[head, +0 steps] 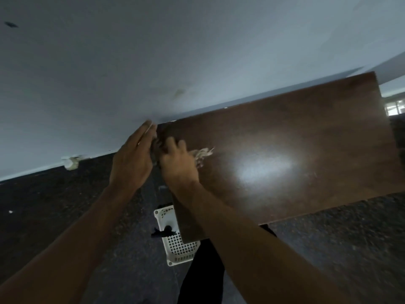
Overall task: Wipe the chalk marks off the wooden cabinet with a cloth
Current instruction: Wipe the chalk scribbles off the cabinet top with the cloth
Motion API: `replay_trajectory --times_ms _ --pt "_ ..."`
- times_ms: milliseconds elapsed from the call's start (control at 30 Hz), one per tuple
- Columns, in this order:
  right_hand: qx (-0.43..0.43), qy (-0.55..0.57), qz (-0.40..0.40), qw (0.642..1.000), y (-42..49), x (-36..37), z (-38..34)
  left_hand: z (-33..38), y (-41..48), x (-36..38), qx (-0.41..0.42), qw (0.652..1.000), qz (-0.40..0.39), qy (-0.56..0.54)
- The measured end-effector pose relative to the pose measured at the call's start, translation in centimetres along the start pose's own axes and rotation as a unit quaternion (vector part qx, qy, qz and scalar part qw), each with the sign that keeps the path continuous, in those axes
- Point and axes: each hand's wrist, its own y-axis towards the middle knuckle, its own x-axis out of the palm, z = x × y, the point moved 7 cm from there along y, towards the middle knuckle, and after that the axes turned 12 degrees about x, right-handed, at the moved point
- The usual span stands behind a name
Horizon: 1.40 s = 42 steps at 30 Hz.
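Right hand (178, 165) bunches a pale cloth (200, 155) against the top of the wooden cabinet (295, 132), fingers curled down over it, frayed end sticking out toward the glare patch. Left hand (133, 159) is flat, fingers together and extended, set on edge at the cabinet's left rear corner by the wall (153, 62); looks like bracing, not gripping. Cannot tell if it holds anything; a thin pale sliver shows at its fingertips, unclear what.

Cloth sits near the left end of the top. Chalk marks: faint pale streaks around the glare and to its right, hard to separate from reflection.

Step in hand, as I judge it: scrubbing the left corner zone. To do it well, keep the palm flat on the cloth, overlap strokes, work from the corner out toward the right, refold to a clean face so chalk doesn't smear. Keep the left hand steadying the cabinet.

Hidden or unclear: surface under both hands, cabinet front and sides, most of the cloth under the fingers. White basket (175, 244) on the floor is partly covered by the cabinet; dark item in it unidentifiable. Motion blur on both hands.
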Motion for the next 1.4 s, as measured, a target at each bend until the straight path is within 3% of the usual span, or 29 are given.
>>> replay_trajectory --times_ms 100,200,267,367,533,667,767,867,1000,1100,1267,1400 --pt "-0.086 -0.033 -0.045 0.995 -6.6 2.3 0.7 0.7 0.4 0.8 0.018 1.000 0.004 0.000" --pt "-0.090 -0.026 -0.059 0.994 -12.8 3.1 6.0 2.1 0.6 1.9 0.035 0.999 -0.009 -0.008" --pt "-0.078 -0.032 -0.018 0.996 -15.4 1.8 11.6 3.2 0.8 3.0 0.048 0.998 -0.032 -0.002" --pt "-0.006 -0.018 0.030 0.999 -16.5 -2.5 21.4 4.9 0.6 4.8 0.075 0.994 -0.077 0.018" --pt "0.206 -0.049 0.084 0.974 -12.7 -11.5 35.4 7.3 0.1 6.2 0.064 0.992 -0.109 0.025" --pt "0.318 -0.043 0.190 0.928 -6.6 -16.1 39.6 8.4 -0.1 7.1 0.047 0.989 -0.137 0.029" --pt "0.370 0.015 0.219 0.903 -2.6 -16.8 38.5 9.6 0.2 7.8 0.045 0.987 -0.151 0.029" --pt "0.305 0.024 0.200 0.931 -0.8 -14.9 32.9 11.2 1.3 8.3 0.045 0.987 -0.154 0.028" --pt "0.148 0.027 0.098 0.984 -3.5 -10.2 23.7 13.6 3.1 8.8 0.036 0.989 -0.144 0.020" --pt "0.076 0.008 0.026 0.997 -7.9 -7.7 21.3 15.2 4.3 9.4 0.037 0.988 -0.146 0.013" --pt "0.027 -0.028 -0.023 0.999 -12.8 -7.2 27.5 17.7 5.7 10.4 0.069 0.983 -0.171 0.014" --pt "0.082 -0.052 0.024 0.995 -12.7 -11.9 36.0 18.8 6.7 11.4 0.074 0.973 -0.216 0.027"
